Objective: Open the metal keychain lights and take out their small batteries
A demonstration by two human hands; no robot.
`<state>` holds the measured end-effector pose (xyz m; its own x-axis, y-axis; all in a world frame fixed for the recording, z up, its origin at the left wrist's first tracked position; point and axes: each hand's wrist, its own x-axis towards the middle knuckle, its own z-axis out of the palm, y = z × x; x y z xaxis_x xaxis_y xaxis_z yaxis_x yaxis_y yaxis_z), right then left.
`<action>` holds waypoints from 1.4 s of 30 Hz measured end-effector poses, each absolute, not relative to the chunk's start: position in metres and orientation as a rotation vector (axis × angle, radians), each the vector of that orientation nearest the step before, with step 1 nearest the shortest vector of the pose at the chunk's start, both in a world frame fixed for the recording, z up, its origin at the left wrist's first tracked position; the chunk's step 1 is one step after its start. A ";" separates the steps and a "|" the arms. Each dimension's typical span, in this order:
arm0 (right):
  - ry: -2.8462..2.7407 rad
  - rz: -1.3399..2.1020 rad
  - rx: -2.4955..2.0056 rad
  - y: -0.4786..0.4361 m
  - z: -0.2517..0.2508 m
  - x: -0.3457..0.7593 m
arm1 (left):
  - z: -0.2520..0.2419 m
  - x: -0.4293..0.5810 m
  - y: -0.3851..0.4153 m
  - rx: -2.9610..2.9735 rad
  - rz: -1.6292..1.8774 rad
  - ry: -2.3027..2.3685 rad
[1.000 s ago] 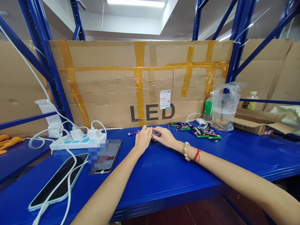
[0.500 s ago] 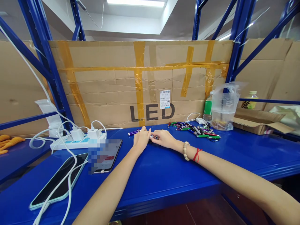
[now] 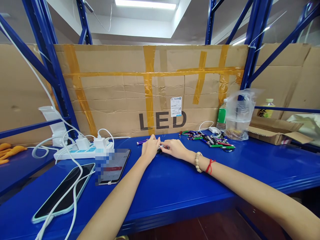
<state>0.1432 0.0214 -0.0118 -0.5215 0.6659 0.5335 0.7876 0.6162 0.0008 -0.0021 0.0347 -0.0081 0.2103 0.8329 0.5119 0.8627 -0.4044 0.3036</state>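
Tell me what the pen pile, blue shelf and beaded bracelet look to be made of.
Pen pile: probably glossy plastic with some metal, from bright colours and silvery glints; too small for certainty.
Blue shelf: likely painted metal, glossy, given its sheen and ridged front edge.
Beaded bracelet: perhaps matte wood, judging by its rounded tan beads.

From where I stand, the one word I can read plainly is "LED", in big black capital letters (image 3: 162, 120) low on the taped cardboard panel (image 3: 112, 96). A white sticker (image 3: 176, 106) just above them overlaps the top of the D; its rows of print are too small to read. On the yellowish bottle (image 3: 266, 111) at right there is bold, dark lettering, apparently Chinese, that I can't make out for certain. The lit phone (image 3: 117, 166) shows a red band, its words illegible.
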 end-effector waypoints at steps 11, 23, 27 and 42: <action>-2.329 -0.386 -1.129 0.019 -0.011 0.143 | -0.006 -0.002 0.033 -2.396 -1.091 -1.700; -2.258 -0.297 -1.094 0.022 -0.012 0.142 | -0.009 -0.002 0.035 -2.406 -1.092 -1.636; -2.234 -0.288 -1.079 0.023 -0.012 0.142 | -0.009 -0.001 0.033 -2.415 -1.114 -1.595; -2.074 -0.295 -1.120 0.032 -0.013 0.149 | -0.007 0.000 0.033 -2.389 -1.219 -1.794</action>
<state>0.1489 0.0319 -0.0126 -0.3383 0.6221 0.7061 0.7941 0.5913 -0.1405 0.0002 0.0331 -0.0069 0.0980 0.8538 0.5112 0.7895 -0.3794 0.4824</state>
